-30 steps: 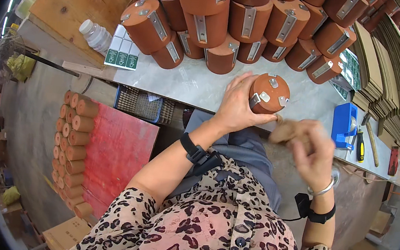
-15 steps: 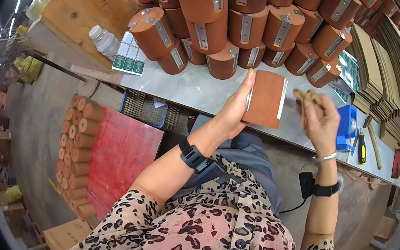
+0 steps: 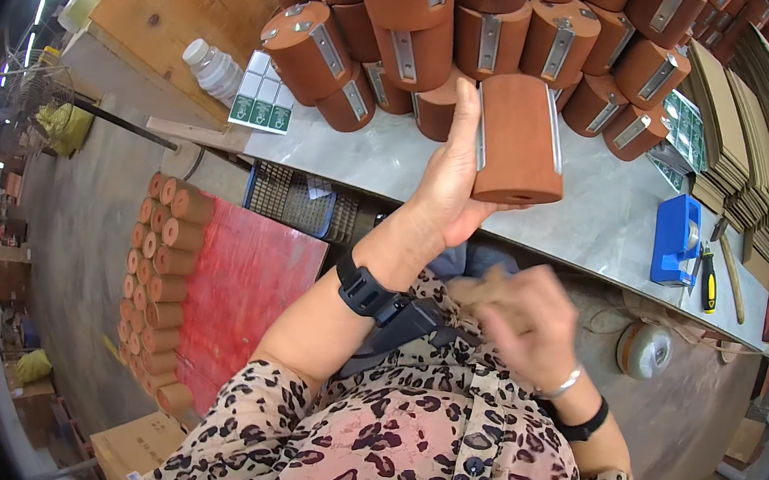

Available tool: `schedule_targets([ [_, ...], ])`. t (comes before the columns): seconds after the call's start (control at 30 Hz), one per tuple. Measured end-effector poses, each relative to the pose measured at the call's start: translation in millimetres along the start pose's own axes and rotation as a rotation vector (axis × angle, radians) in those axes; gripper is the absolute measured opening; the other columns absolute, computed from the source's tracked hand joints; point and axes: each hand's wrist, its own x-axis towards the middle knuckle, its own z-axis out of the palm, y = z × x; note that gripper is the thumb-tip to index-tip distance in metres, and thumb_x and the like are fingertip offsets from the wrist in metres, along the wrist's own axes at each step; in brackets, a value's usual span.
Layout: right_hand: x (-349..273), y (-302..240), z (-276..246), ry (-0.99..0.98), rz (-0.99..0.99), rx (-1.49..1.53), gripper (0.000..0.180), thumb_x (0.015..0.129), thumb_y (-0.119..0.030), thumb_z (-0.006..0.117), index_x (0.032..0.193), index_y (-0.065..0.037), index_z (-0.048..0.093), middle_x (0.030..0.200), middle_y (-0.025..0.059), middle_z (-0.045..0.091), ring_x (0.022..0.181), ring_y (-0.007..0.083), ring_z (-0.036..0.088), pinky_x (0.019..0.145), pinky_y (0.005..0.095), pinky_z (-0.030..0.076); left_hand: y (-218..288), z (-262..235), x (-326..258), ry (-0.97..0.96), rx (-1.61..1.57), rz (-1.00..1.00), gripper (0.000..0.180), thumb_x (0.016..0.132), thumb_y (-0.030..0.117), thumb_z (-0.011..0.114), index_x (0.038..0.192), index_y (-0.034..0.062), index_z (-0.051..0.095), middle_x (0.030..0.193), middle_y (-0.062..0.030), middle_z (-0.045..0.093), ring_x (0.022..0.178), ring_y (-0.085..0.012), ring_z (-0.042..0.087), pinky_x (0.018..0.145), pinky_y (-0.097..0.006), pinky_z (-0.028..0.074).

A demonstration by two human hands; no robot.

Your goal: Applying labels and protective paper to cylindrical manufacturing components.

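My left hand (image 3: pixel 449 186) is closed around a reddish-brown cylinder (image 3: pixel 517 141) with a metal strip down each side, held tilted above the grey worktable (image 3: pixel 370 162). The thumb lies along its left side, and part of the cylinder's underside shows toward me. Lower down, in front of my shirt, my right hand (image 3: pixel 532 325) is smeared by motion. Its fingers are closed on a crumpled tan cloth (image 3: pixel 479 292), away from the cylinder. Behind the held piece, stacked cylinders of the same kind (image 3: pixel 490 47) with metal strips fill the far side of the table.
A blue tape dispenser (image 3: pixel 675 239), a yellow-black screwdriver (image 3: pixel 708 280) and a hammer (image 3: pixel 731 268) lie at right. Flat cardboard (image 3: pixel 728 138) is stacked behind them. Green-white label sheets (image 3: pixel 263 96) and a plastic bottle (image 3: pixel 213 70) stand at left. Plain cylinders (image 3: pixel 172 262) line a red board (image 3: pixel 254 286).
My left hand has raised the cylinder slightly and tipped it, so its underside shows. My right hand has swung down and left with the cloth, from beside the cylinder to before my shirt.
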Motion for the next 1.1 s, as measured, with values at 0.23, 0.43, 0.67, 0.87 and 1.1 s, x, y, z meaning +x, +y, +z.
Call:
schedule_targets([
  [0.23, 48.4, 11.8, -37.9, 0.662, 0.022, -0.153, 0.021, 0.079, -0.001, 0.076, 0.098, -0.004, 0.068, 0.091, 0.0102, 0.065, 0.083, 0.0247, 0.062, 0.071, 0.0356, 0.05, -26.4, 19.8, -11.2, -0.068, -0.185, -0.163, 0.073, 0.094, 0.073, 0.045, 0.141, 0.0176, 0.044, 0.133, -0.0095, 0.057, 0.118, -0.0241, 0.061, 0.095, -0.047, 0.054],
  [0.43, 60.5, -1.7, 1.9, 0.378, -0.138, -0.335, 0.026, 0.071, 0.002, 0.075, 0.096, -0.002, 0.067, 0.095, 0.0127, 0.063, 0.079, 0.0311, 0.063, 0.067, 0.0367, 0.051, -34.8, 10.0, -23.0, -0.143, -0.455, -0.053, 0.053, 0.106, 0.052, 0.038, 0.137, 0.0112, 0.05, 0.13, -0.0134, 0.059, 0.122, -0.0306, 0.058, 0.105, -0.045, 0.05],
  [0.67, 18.4, 13.9, -19.8, 0.117, -0.048, -0.187, 0.028, 0.069, 0.005, 0.073, 0.095, -0.002, 0.066, 0.094, 0.0119, 0.062, 0.08, 0.032, 0.064, 0.069, 0.0385, 0.052, -27.0, -3.2, -20.0, -0.103, -0.448, -0.123, 0.064, 0.102, 0.057, 0.043, 0.14, 0.0069, 0.047, 0.13, -0.0199, 0.057, 0.123, -0.042, 0.056, 0.108, -0.056, 0.045],
  [0.87, 10.7, 32.8, -50.7, 0.345, 0.203, -0.221, 0.016, 0.084, 0.001, 0.068, 0.099, 0.001, 0.065, 0.093, 0.0141, 0.061, 0.083, 0.0283, 0.062, 0.074, 0.0353, 0.049, -31.0, -24.0, -21.7, -0.146, -0.645, -0.279, 0.07, 0.097, 0.061, 0.051, 0.144, 0.0094, 0.044, 0.136, -0.0147, 0.054, 0.124, -0.0378, 0.055, 0.105, -0.053, 0.046],
  [1.1, 43.4, 10.5, -25.8, 0.25, 0.122, 0.038, 0.023, 0.083, -0.005, 0.074, 0.103, 0.002, 0.066, 0.091, 0.0132, 0.062, 0.083, 0.0279, 0.063, 0.076, 0.0348, 0.05, -37.3, -15.5, -23.0, -0.192, -0.314, -0.156, 0.067, 0.096, 0.062, 0.052, 0.145, 0.0165, 0.044, 0.137, -0.0101, 0.055, 0.124, -0.0281, 0.055, 0.101, -0.052, 0.047],
])
